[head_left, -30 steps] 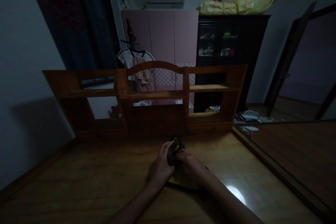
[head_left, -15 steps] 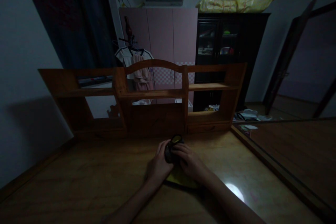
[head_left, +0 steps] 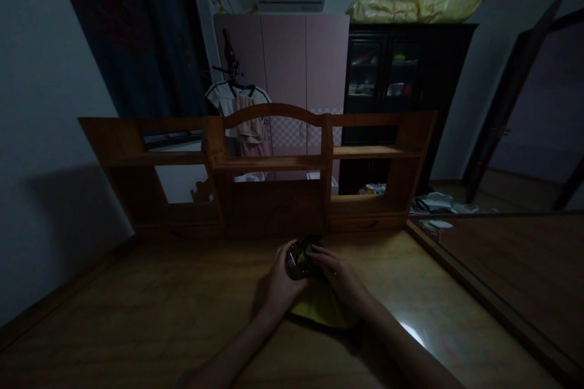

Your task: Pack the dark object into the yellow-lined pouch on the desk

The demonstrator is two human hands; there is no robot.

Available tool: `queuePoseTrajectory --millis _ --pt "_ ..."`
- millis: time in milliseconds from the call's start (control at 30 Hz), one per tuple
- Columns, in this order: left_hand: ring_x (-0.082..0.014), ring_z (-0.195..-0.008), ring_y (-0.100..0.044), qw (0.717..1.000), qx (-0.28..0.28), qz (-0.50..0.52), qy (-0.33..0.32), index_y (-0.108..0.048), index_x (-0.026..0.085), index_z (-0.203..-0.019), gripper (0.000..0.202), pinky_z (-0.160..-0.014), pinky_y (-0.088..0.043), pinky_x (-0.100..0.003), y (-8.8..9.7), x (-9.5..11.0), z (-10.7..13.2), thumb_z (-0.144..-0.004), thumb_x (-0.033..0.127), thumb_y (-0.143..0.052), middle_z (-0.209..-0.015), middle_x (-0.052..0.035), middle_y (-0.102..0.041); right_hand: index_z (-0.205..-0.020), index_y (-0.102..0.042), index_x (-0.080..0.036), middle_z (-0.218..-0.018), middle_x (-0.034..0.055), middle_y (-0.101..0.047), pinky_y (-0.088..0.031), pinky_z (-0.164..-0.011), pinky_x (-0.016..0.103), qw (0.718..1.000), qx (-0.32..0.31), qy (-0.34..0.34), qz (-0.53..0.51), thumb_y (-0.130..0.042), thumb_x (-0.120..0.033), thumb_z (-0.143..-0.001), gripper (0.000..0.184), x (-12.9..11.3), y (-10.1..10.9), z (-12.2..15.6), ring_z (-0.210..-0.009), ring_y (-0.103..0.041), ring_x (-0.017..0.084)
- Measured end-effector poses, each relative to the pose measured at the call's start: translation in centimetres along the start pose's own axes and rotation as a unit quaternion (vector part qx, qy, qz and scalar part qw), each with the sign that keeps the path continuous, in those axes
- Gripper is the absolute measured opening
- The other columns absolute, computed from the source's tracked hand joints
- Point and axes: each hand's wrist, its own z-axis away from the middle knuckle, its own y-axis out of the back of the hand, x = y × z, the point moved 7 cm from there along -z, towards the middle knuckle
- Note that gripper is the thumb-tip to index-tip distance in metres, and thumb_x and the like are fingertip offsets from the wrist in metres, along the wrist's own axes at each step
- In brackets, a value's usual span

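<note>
A dark, glossy rounded object (head_left: pixel 296 260) with bright glints is between my hands, low over the wooden desk. My left hand (head_left: pixel 281 282) curls around its left side, thumb below and fingers on top. A yellow-green cloth (head_left: pixel 322 307) with a dark edge spreads beneath the object toward me. My right hand (head_left: pixel 340 276) is closed at the object's right side, fingertips bunching dark material that appears to be part of the cloth. The room is dim, so the object's exact kind cannot be made out, and its lower part is hidden.
The wooden desk top (head_left: pixel 182 316) carries a low shelf unit (head_left: pixel 269 163) along its back. A raised wooden edge (head_left: pixel 460 282) runs down the right side, and a wall (head_left: pixel 41 206) stands at the left. Light glares off the desk (head_left: pixel 413 333) near my right forearm.
The object has turned in my hands, showing more of its shiny face. My right fingers have shifted slightly right, and more cloth shows below. The whole view has moved a little.
</note>
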Motion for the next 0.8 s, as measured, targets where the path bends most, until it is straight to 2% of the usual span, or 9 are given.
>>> queuePoseTrajectory --millis 100,233,333,400,500,633,800 --pt "-0.0212 -0.120 -0.047 0.997 0.015 -0.056 -0.059 -0.045 0.022 -0.125 0.072 -0.104 -0.038 -0.038 0.1 1.9 0.4 -0.059 -0.002 -0.059 -0.128 -0.0056 -0.047 -0.117 -0.061 -0.025 -0.125 0.0060 -0.059 -0.043 -0.099 0.039 0.999 0.018 -0.011 -0.029 -0.047 -0.023 -0.092 0.029 -0.2 0.3 0.1 -0.113 -0.056 0.022" --pt "-0.0206 -0.125 -0.042 0.987 -0.010 -0.109 -0.114 -0.040 0.025 -0.131 0.074 -0.108 -0.035 -0.039 -0.3 3.6 1.1 -0.064 -0.004 -0.054 -0.133 -0.0049 -0.043 -0.111 -0.057 -0.025 -0.107 0.0039 -0.064 -0.050 -0.086 0.034 0.991 0.045 -0.046 -0.114 -0.056 -0.027 -0.087 0.024 -0.4 0.7 0.0 -0.100 -0.061 0.020" --pt "-0.0212 -0.128 -0.039 0.976 -0.032 -0.144 -0.158 -0.037 0.027 -0.135 0.073 -0.110 -0.033 -0.042 -0.5 4.6 1.7 -0.070 -0.002 -0.053 -0.137 -0.0053 -0.039 -0.107 -0.053 -0.024 -0.105 0.0034 -0.062 -0.051 -0.083 0.032 0.975 0.083 -0.071 -0.193 -0.064 -0.027 -0.080 0.029 -0.2 1.1 -0.1 -0.101 -0.059 0.020" --pt "-0.0221 -0.130 -0.036 0.970 -0.046 -0.158 -0.178 -0.034 0.028 -0.137 0.077 -0.110 -0.032 -0.043 -0.7 5.0 2.1 -0.069 -0.003 -0.053 -0.139 -0.0051 -0.037 -0.110 -0.053 -0.024 -0.107 0.0040 -0.062 -0.051 -0.083 0.032 0.966 0.087 -0.093 -0.227 -0.065 -0.028 -0.079 0.034 0.1 1.0 -0.2 -0.102 -0.059 0.020" --pt "-0.0229 -0.132 -0.034 0.963 -0.064 -0.173 -0.198 -0.031 0.029 -0.139 0.084 -0.111 -0.031 -0.045 -0.9 5.3 2.4 -0.066 -0.006 -0.053 -0.140 -0.0042 -0.036 -0.108 -0.059 -0.022 -0.113 0.0063 -0.060 -0.049 -0.087 0.034 0.970 0.074 -0.110 -0.205 -0.060 -0.031 -0.082 0.028 0.3 0.8 -0.1 -0.105 -0.057 0.022" --pt "-0.0236 -0.132 -0.033 0.961 -0.073 -0.172 -0.202 -0.030 0.029 -0.139 0.084 -0.111 -0.032 -0.046 -0.9 5.4 2.5 -0.066 -0.006 -0.053 -0.140 -0.0049 -0.036 -0.106 -0.064 -0.021 -0.114 0.0073 -0.058 -0.046 -0.091 0.035 0.984 0.060 -0.083 -0.143 -0.054 -0.030 -0.085 0.025 -0.2 0.8 0.0 -0.106 -0.055 0.022" --pt "-0.0234 -0.132 -0.034 0.964 -0.085 -0.156 -0.200 -0.029 0.029 -0.140 0.085 -0.111 -0.032 -0.046 -1.0 5.4 2.5 -0.066 -0.005 -0.055 -0.141 -0.0051 -0.036 -0.111 -0.062 -0.022 -0.115 0.0063 -0.058 -0.046 -0.088 0.034 0.981 0.055 -0.081 -0.170 -0.056 -0.026 -0.083 0.030 0.0 0.7 -0.1 -0.107 -0.054 0.022"
